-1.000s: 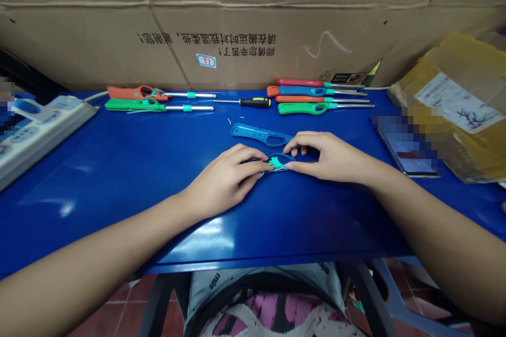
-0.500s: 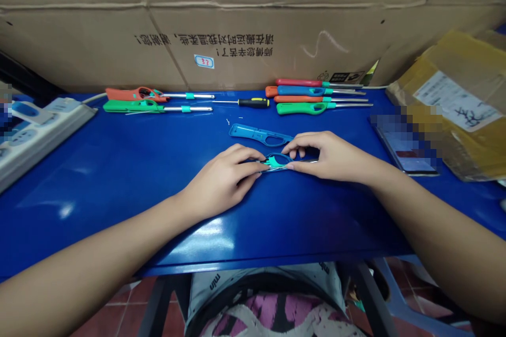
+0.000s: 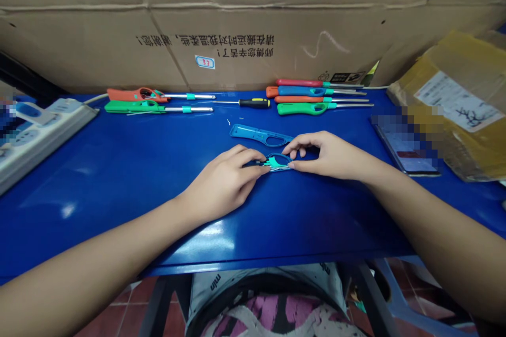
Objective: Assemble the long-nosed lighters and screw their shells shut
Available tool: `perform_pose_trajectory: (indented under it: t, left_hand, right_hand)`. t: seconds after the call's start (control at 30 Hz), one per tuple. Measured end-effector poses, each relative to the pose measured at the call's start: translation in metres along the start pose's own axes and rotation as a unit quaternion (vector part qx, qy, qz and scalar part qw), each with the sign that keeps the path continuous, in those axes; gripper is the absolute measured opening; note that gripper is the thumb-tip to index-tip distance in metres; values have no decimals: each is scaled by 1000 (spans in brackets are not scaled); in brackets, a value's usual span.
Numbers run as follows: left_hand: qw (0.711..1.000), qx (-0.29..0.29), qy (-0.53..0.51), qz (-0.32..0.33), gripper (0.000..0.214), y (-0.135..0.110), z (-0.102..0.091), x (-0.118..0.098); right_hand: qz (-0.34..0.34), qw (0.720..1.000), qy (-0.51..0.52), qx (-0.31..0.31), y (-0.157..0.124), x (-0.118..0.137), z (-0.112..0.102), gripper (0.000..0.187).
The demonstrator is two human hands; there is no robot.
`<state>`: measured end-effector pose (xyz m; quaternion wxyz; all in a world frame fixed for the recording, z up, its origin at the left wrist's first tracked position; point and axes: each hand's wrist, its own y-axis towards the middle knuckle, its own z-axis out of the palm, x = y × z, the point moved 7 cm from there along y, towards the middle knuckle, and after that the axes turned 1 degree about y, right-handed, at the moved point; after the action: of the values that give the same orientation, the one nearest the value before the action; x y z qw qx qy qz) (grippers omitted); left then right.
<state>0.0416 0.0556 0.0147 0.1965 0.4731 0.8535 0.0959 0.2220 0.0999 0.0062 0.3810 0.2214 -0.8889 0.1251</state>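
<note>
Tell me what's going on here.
A person is working at a blue table with bare hands. Their left hand and right hand together hold a blue plastic lighter body with a teal part between their fingertips. A blue shell half lies just beyond, with long-nosed lighters and a screwdriver farther back.

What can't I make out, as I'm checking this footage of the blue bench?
All in the head view:
- The teal-and-blue plastic lighter part: its ends are hidden by the left hand and right hand.
- The flat black smartphone: partly covered by pixelated blur.
- The white plastic power strip: cut off by the left edge and blurred.
</note>
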Motion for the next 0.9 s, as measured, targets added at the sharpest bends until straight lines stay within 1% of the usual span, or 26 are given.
perform_pose_trajectory:
  t: [0.13, 0.2, 0.4, 0.47, 0.6, 0.77, 0.9]
  left_hand:
    - [1000, 1, 14, -1, 30, 0, 0, -1]
    - [1000, 3, 16, -3, 30, 0, 0, -1]
    - [1000, 1, 8, -14, 29, 0, 0, 2]
    - [1000, 0, 6, -15, 28, 0, -1, 3]
    - [1000, -3, 0, -14, 29, 0, -1, 3]
    - [1000, -8, -4, -12, 28, 1, -4, 1]
    - [1000, -9, -23, -19, 27, 1, -5, 3]
  right_hand:
    - [-1, 1000, 3, 13, 0, 0, 2, 31]
    - [0, 1000, 5, 9, 0, 0, 3, 30]
    - [-1, 999, 21, -39, 0, 2, -2, 27]
    - [8, 999, 28, -43, 0, 1, -6, 28]
    - [20, 999, 17, -23, -2, -1, -11, 30]
    - [31, 999, -17, 3, -4, -1, -12, 27]
    - [72, 997, -29, 3, -4, -5, -16, 31]
